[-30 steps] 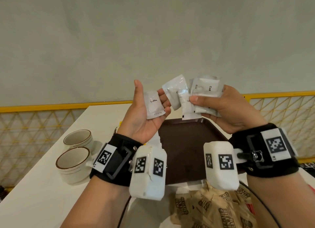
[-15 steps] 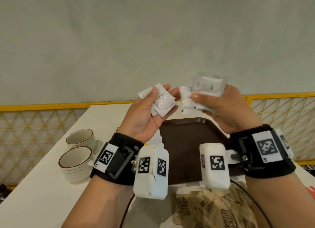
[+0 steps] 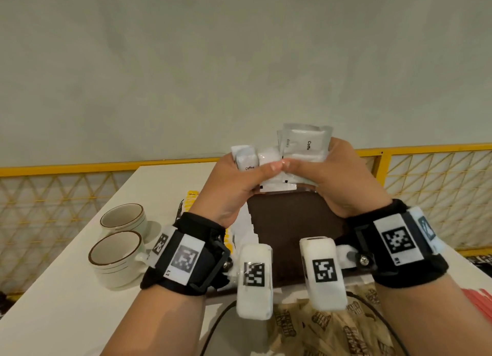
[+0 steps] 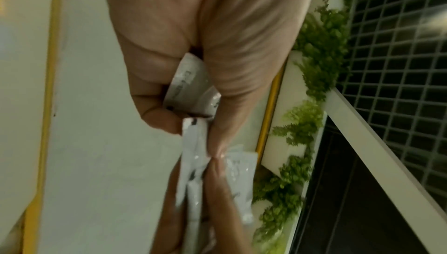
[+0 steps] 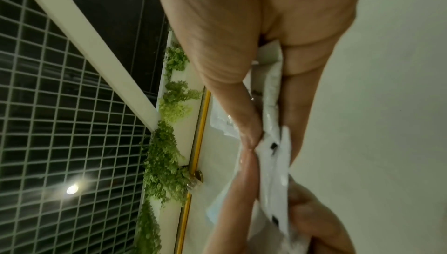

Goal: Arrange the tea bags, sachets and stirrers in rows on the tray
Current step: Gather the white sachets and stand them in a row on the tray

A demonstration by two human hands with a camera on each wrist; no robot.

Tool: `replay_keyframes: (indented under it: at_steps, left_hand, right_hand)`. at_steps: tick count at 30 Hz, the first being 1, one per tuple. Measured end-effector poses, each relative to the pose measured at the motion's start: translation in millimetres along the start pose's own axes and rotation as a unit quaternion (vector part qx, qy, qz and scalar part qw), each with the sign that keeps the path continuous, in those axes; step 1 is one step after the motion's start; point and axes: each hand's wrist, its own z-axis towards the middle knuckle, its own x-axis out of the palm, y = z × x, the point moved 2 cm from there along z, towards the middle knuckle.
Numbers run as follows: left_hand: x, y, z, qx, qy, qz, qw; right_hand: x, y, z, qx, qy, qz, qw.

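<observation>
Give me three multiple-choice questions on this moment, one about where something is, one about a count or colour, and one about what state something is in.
1. Where are the white coffee sachets?
A. Lying in rows on the tray
B. Held in both hands above the tray
C. Inside a cup

2. How many cups stand on the table?
A. One
B. Two
C. Four

3. What does the visible part of the brown tray hold?
A. Nothing
B. Stirrers
C. Tea bags

Answers: 1 B, the left hand and right hand grip them with thumbs meeting. 2 B, two brown-rimmed cups sit left of the tray. 3 A, its brown surface shows bare.
</observation>
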Motion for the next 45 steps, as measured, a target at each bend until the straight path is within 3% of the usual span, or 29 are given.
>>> replay_keyframes:
  at_steps: [6,15,19,22,26,32,40,45]
  left_hand:
    - [-12.6,3.9,5.9,-0.032,-0.021,-0.061,0.997]
    - [-5.0,13.2,10.8,-0.059,-0.058,-0.083,0.993]
    - [-3.5,16.2,10.9,-0.115,-0.11,-0.158,0.975]
    - [-7.6,16.2,12.9,-0.132,-0.088,-0.143,0.977]
    - [-10.9,12.1,13.0,-0.087,-0.07,-0.115,0.987]
    - [-16.8,10.9,13.2,-0.091,-0.063,-0.172,0.979]
    - [-9.2,5.8,7.7,-0.007,-0.017,-0.085,0.996]
    - [-20.4,4.2,10.4,0.015,-0.092,-0.048,0.995]
  right_hand:
    - [-13.7,4.5,1.5,-0.003,-0.026,0.035,0.999]
    - [3.9,-5.9,0.5,0.005,0.04,-0.016,0.999]
    - [11.4,-11.7,-0.2,0.047,0.071,-0.023,0.996]
    - [7.6,-9.5,-0.5,0.079,0.071,0.029,0.994]
    - [0.3,-6.1,-0.7,0.068,0.051,0.027,0.996]
    - [-8.8,-4.0,2.4,0.068,0.031,0.035,0.997]
    - [2.5,-10.4,-1.6,0.1,0.141,-0.016,0.985]
    - [-7.3,-8.8,3.7,0.087,0.047,-0.009,0.995]
